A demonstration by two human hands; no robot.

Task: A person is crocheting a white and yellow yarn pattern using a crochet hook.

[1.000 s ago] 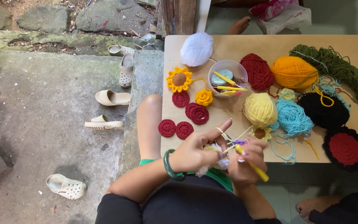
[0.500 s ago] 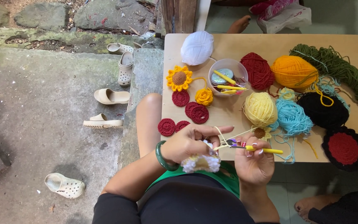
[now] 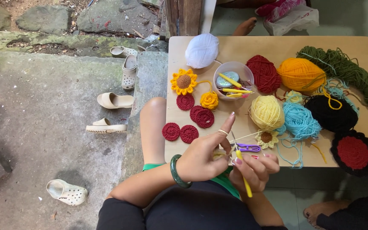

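Observation:
My left hand (image 3: 204, 153), with a green bangle on the wrist, pinches a small pale yellow crochet piece (image 3: 219, 155); its index finger is raised and a pale yellow strand runs over it. My right hand (image 3: 255, 169) grips a yellow crochet hook (image 3: 243, 179) with its tip at the piece. The strand leads up to a pale yellow yarn ball (image 3: 267, 111) on the wooden table (image 3: 235, 49). Purple snips (image 3: 248, 148) lie just above my right hand, next to a small crocheted flower (image 3: 266, 137).
On the table lie a clear cup of hooks (image 3: 234, 79), a crocheted sunflower (image 3: 183, 81), several dark red discs (image 3: 179, 132), and white (image 3: 202, 50), red (image 3: 264, 72), orange (image 3: 300, 74), green (image 3: 346, 70), blue (image 3: 300, 120) and black (image 3: 332, 113) yarn. Sandals (image 3: 109, 100) lie on the concrete at left.
The hook has swung from pointing right to pointing down toward me. My left index finger has lifted with the strand over it. Both hands stay at the table's near edge.

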